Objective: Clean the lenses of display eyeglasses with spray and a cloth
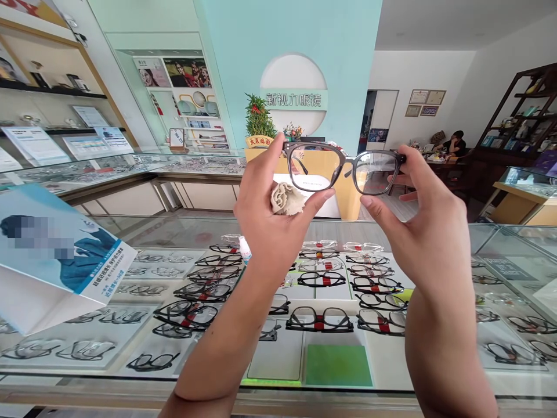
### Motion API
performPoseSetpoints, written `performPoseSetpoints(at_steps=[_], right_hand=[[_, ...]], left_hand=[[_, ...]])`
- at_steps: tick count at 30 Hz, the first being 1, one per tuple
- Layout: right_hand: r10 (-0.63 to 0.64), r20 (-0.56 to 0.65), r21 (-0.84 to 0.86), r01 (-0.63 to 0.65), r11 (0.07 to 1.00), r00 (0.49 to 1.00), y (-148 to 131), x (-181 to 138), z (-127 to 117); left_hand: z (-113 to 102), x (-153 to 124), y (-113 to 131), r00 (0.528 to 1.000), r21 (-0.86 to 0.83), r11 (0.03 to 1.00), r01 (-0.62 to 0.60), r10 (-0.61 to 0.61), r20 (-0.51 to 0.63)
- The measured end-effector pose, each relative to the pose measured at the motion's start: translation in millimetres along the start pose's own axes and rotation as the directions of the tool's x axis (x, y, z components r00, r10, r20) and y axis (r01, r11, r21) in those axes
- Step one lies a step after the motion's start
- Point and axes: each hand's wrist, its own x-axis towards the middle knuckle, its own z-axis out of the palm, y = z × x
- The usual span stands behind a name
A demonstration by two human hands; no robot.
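Note:
A pair of dark-framed eyeglasses (348, 159) is held up level in front of me, above the glass counter. My left hand (274, 203) grips its left end, fingers at the upper corner and thumb near the lower rim. A crumpled beige cloth (287, 198) is tucked in that same hand's palm. At the other end, my right hand (429, 197) pinches the frame by its upper right corner, the thumb close under the right lens. Through the lenses the yellow and white desk behind shows clearly.
Below lies a glass display counter (278, 395) with rows of eyeglasses (319, 319) and a green card (339, 364) inside. A small white bottle (244, 248) is beside my left forearm. A folded advertising stand (65, 249) occupies the left. Far right, a person (456, 145) sits at a desk.

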Motion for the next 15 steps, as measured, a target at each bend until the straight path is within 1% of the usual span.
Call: performPoseSetpoints(at_steps=[5,11,15], right_hand=[[-0.01,-0.015,-0.003,0.01,1.0,1.0,0.3,-0.3,0.6],[-0.003,-0.005,-0.004,0.003,1.0,1.0,0.6,-0.4,0.6],[0.015,0.006,-0.004,-0.015,1.0,1.0,-0.4,-0.4,0.2]], left_hand=[[0.1,0.4,1.2,1.0,-0.028,1.0,0.006,-0.007,-0.01],[0.3,-0.1,0.3,1.0,0.006,1.0,0.016,-0.016,0.007],[1.3,0.0,0.0,1.0,-0.015,1.0,0.016,-0.017,-0.015]])
